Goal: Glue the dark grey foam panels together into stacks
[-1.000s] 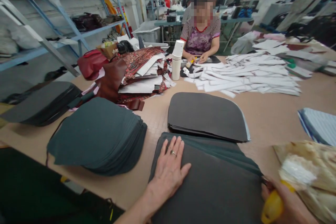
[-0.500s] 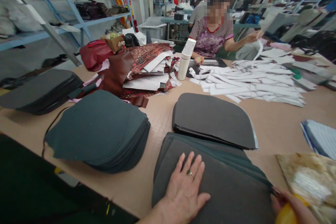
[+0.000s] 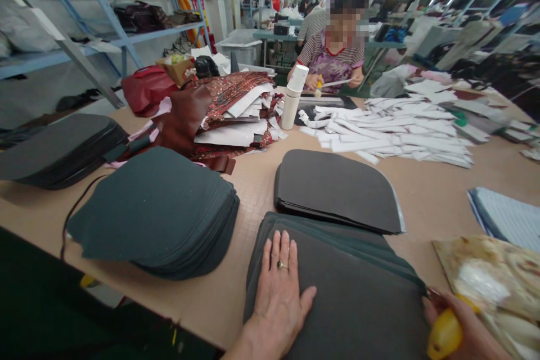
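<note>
My left hand (image 3: pixel 279 292), with a ring on one finger, lies flat on the top dark sheet of a fanned stack (image 3: pixel 354 287) at the bottom centre. At the lower right my right hand (image 3: pixel 458 320) is wrapped round a yellow-handled tool (image 3: pixel 445 334) at the stack's right edge; the tool's tip is too small to make out. Just behind this stack sits another pile of dark grey rounded pieces (image 3: pixel 337 188). To the left is a tall pile of dark green pieces (image 3: pixel 156 208).
A white bottle (image 3: pixel 291 104) stands before patterned and brown material (image 3: pixel 185 115). White strips (image 3: pixel 392 129) lie further back, where a person (image 3: pixel 333 56) works. A grey pile (image 3: pixel 63 149) is at far left, a patterned bag (image 3: pixel 489 275) at right.
My left hand has slid left across the top sheet, its fingers closer together. My right hand keeps its hold at the stack's edge. Across the table, the person's raised hand has come down.
</note>
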Demonstrator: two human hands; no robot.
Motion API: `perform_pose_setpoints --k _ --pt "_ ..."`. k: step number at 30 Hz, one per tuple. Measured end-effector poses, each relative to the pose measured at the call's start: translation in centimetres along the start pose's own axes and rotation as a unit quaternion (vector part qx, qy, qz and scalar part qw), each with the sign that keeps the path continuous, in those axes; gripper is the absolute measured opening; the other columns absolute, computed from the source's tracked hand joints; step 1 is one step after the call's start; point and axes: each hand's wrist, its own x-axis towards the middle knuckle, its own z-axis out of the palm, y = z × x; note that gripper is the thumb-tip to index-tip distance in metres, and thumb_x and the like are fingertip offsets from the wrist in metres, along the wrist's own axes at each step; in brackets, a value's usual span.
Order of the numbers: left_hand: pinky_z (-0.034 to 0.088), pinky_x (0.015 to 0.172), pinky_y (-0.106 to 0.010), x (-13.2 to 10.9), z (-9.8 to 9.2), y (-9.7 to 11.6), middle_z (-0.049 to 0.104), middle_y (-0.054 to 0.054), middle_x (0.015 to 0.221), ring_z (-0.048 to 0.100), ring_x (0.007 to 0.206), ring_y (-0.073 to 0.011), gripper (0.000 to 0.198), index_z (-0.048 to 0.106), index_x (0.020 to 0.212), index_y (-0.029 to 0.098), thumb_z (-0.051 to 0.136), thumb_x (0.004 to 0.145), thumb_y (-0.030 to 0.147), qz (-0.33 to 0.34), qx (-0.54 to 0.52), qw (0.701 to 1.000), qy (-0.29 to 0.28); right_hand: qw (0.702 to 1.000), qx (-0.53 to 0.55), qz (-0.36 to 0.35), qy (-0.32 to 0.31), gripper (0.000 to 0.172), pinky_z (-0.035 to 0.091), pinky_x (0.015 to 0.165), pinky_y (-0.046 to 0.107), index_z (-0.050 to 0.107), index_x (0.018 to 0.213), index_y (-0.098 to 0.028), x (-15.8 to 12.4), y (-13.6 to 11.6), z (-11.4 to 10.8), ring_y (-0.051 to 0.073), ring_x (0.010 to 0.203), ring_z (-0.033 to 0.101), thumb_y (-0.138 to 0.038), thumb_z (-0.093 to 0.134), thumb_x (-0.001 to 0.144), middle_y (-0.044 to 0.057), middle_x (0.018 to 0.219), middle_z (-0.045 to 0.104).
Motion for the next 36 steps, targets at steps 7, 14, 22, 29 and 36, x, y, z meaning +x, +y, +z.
perform_pose_setpoints --k 7,14,22,29,36 --pt "0.038 0.103 -0.049 -0.6 1.2 -0.6 0.031 -0.022 0.143 0.024 0.133 -0.0343 0.063 0.032 0.135 0.005 0.048 0.083 0.035 -0.032 0.017 0.998 0.060 1.000 -0.008 0.017 -0.022 0.038 0.052 0.064 0.036 0.058 0.096 -0.021 0.2 -1.5 -0.7 0.024 0.069 0.065 -0.052 0.047 0.077 0.008 0.079 0.066" --pt "0.042 0.100 -0.047 -0.7 2.2 -2.9 0.033 -0.014 0.144 0.027 0.133 -0.0260 0.067 0.017 0.142 0.018 0.028 0.079 -0.001 -0.045 -0.053 0.996 0.062 0.998 0.031 0.046 -0.038 0.043 0.051 0.063 0.029 0.055 0.102 -0.017 0.4 -2.1 -0.7 0.021 0.070 0.066 -0.053 0.045 0.080 0.007 0.083 0.066" --pt "0.035 0.106 -0.044 -0.9 1.1 -3.4 0.033 -0.010 0.144 0.027 0.134 -0.0223 0.078 0.036 0.136 0.018 0.023 0.065 -0.013 -0.056 -0.076 0.996 0.005 0.998 0.034 0.032 -0.031 0.037 0.047 0.058 0.026 0.054 0.105 -0.019 1.4 -2.2 -0.3 0.020 0.069 0.064 -0.048 0.041 0.086 0.007 0.082 0.065" --pt "0.039 0.102 -0.048 -1.9 1.1 -2.1 0.038 -0.013 0.142 0.021 0.135 -0.0291 0.059 0.046 0.129 0.012 0.027 0.075 -0.006 -0.023 0.022 0.996 0.083 0.997 0.062 -0.009 -0.047 0.037 0.046 0.057 0.028 0.055 0.097 -0.018 2.4 -2.1 -1.2 0.018 0.061 0.061 -0.049 0.038 0.086 0.005 0.074 0.064" --pt "0.035 0.105 -0.048 1.2 0.3 3.7 0.036 -0.009 0.144 0.028 0.133 -0.0293 0.047 0.042 0.132 0.017 0.042 0.085 0.018 0.126 0.032 0.989 0.065 0.994 0.050 -0.083 0.049 0.035 0.049 0.073 0.037 0.062 0.097 -0.017 1.9 -6.3 -1.0 0.025 0.082 0.062 -0.045 0.044 0.087 0.013 0.092 0.065"
